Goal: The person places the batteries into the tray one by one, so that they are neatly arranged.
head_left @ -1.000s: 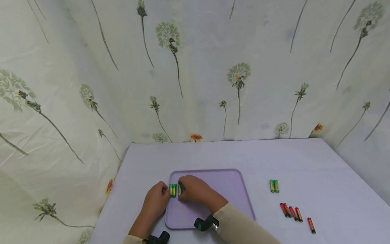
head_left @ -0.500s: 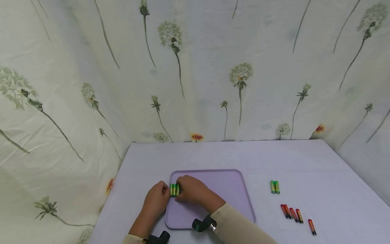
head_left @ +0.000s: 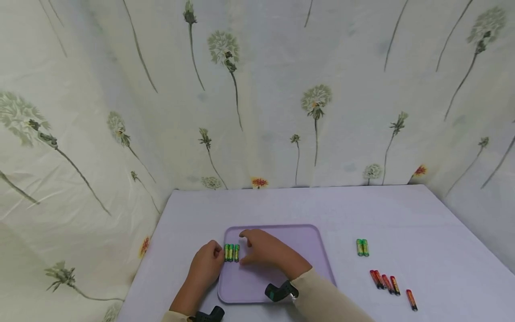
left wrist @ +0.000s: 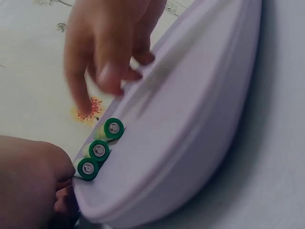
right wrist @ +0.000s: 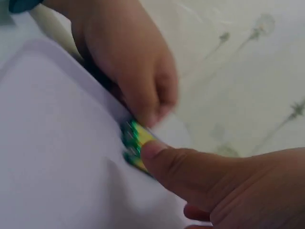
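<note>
Three green batteries (head_left: 231,253) lie side by side just inside the left edge of the purple tray (head_left: 299,239). The left hand (head_left: 207,264) has its fingers folded in at that edge — whether it pinches the rim, I cannot tell. The right hand (head_left: 267,252), thumb and fingers spread, hovers just beside the batteries. Toward the tabletop's (head_left: 306,205) right edge: two more green batteries (head_left: 359,247), then five red batteries (head_left: 388,284).

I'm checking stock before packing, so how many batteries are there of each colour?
Green batteries: 5 (3 on the tray, 2 on the table)
Red batteries: 5 (all on the table)
Total: 10
</note>
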The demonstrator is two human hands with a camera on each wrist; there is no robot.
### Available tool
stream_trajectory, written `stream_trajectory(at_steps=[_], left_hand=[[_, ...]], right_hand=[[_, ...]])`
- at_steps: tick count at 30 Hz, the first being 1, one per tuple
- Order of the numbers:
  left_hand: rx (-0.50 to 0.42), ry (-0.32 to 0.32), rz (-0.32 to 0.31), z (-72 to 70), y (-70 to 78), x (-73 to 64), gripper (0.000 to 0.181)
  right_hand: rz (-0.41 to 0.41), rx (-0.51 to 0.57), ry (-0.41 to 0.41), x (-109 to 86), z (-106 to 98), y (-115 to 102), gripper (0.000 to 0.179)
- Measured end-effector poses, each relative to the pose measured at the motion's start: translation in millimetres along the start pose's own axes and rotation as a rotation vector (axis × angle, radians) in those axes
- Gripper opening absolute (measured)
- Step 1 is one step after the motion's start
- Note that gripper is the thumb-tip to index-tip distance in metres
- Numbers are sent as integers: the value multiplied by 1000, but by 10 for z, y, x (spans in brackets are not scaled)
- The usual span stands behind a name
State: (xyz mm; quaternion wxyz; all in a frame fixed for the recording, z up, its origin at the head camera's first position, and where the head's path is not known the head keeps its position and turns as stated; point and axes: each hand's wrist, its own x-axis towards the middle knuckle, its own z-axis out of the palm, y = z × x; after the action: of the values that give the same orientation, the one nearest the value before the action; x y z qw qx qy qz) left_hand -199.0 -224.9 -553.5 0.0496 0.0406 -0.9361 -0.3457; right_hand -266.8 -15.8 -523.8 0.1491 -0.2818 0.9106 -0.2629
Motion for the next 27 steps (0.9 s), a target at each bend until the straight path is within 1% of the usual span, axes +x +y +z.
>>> stream_trajectory(at_steps=[3, 7, 11, 14, 18, 21, 24, 27], left_hand=[[-6, -3, -3, 38, 1, -3, 7], [4, 3, -1, 58, 0, 16, 8], [17, 8, -6, 46, 0, 24, 8], [19, 6, -16, 30, 4, 19, 9], [15, 7, -24, 14, 7, 10, 9], [17, 11, -27, 8, 6, 5, 9], [17, 12, -19, -2, 7, 0, 8], [15, 7, -19, -3, 15, -4, 8]], right_hand=[[16, 16, 21, -181, -237, 217, 75], [73, 27, 91, -463, -572, 536, 71], [144, -10, 138, -755, -875, 899, 69], [186, -59, 146, -973, -1058, 1177, 70], [248, -106, 135, -1241, -1234, 1525, 73], [291, -119, 125, -1415, -1333, 1741, 76], [332, -97, 122, -1572, -1393, 1916, 78], [373, -62, 111, -1699, -1409, 2050, 80]])
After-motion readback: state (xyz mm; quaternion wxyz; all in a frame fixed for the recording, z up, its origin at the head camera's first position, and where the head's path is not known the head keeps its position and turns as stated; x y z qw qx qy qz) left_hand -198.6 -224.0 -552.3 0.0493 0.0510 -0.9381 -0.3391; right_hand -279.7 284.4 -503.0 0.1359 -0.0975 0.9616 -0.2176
